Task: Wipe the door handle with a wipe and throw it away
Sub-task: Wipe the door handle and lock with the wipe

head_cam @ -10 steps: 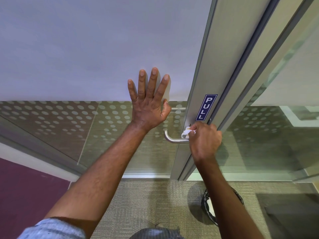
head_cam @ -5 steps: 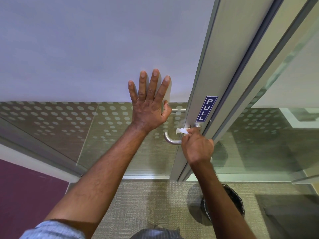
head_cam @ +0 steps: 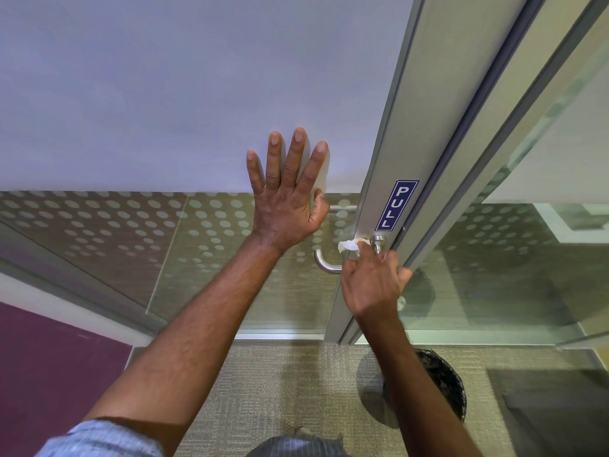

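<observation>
A brushed-metal lever door handle (head_cam: 324,263) juts from the door's metal frame below a blue PULL sign (head_cam: 397,205). My right hand (head_cam: 370,285) is closed around the handle's bar with a crumpled white wipe (head_cam: 349,245) pressed against it; the wipe sticks out above my fingers near the handle's round base (head_cam: 378,242). My left hand (head_cam: 286,199) lies flat on the door's frosted glass panel, fingers spread, holding nothing. A black wire waste bin (head_cam: 443,380) stands on the carpet below, partly hidden by my right forearm.
The door is glass with a frosted upper band and a dotted strip (head_cam: 115,225). A glass side panel (head_cam: 510,275) is on the right. Beige carpet (head_cam: 280,384) covers the floor, with a dark red wall (head_cam: 49,364) at the lower left.
My right hand has slid left along the handle from its base next to the frame, carrying the wipe, so the round base now shows. My left hand has stayed flat on the glass.
</observation>
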Demonstrator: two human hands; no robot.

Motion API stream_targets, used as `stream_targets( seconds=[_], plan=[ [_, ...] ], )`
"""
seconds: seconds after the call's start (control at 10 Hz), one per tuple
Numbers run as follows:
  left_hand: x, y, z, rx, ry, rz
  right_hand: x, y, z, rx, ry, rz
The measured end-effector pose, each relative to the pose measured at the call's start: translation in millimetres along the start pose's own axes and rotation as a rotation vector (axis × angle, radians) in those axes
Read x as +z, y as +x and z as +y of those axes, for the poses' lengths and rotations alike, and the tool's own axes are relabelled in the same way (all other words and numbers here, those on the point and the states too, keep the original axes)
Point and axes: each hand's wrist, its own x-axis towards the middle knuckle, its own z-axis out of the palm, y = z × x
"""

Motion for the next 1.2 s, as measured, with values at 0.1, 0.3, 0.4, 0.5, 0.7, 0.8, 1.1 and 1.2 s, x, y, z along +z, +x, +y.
stream_targets(
  seconds=[0.1, 0.3, 0.4, 0.5, 0.7, 0.8, 1.1, 1.2],
  plan=[
    [-1, 0, 0, -0.002, -0.001, -0.004, 2, 0, -1, 0.002, -0.075, -0.021],
    [-2, 0, 0, -0.005, -0.011, -0.011, 0, 1, -2, 0.023, -0.146, -0.048],
    [-2, 0, 0, -0.006, -0.009, -0.014, -8, -7, 3, -0.018, -0.071, -0.008],
    [-1, 1, -1, -0.005, -0.007, -0.014, -15, -10, 1, -0.059, -0.043, 0.081],
    [0, 0, 0, -0.006, -0.010, -0.005, -12, -10, 0, -0.032, -0.082, 0.037],
    [0, 0, -1, -0.005, -0.016, -0.005, 1, -11, -3, -0.020, -0.133, -0.049],
    [-1, 0, 0, -0.004, -0.013, -0.010, -18, -3, 2, -0.072, -0.100, 0.127],
    [0, -1, 0, -0.008, -0.016, -0.009, -23, 0, -6, -0.078, -0.096, 0.255]
  ],
)
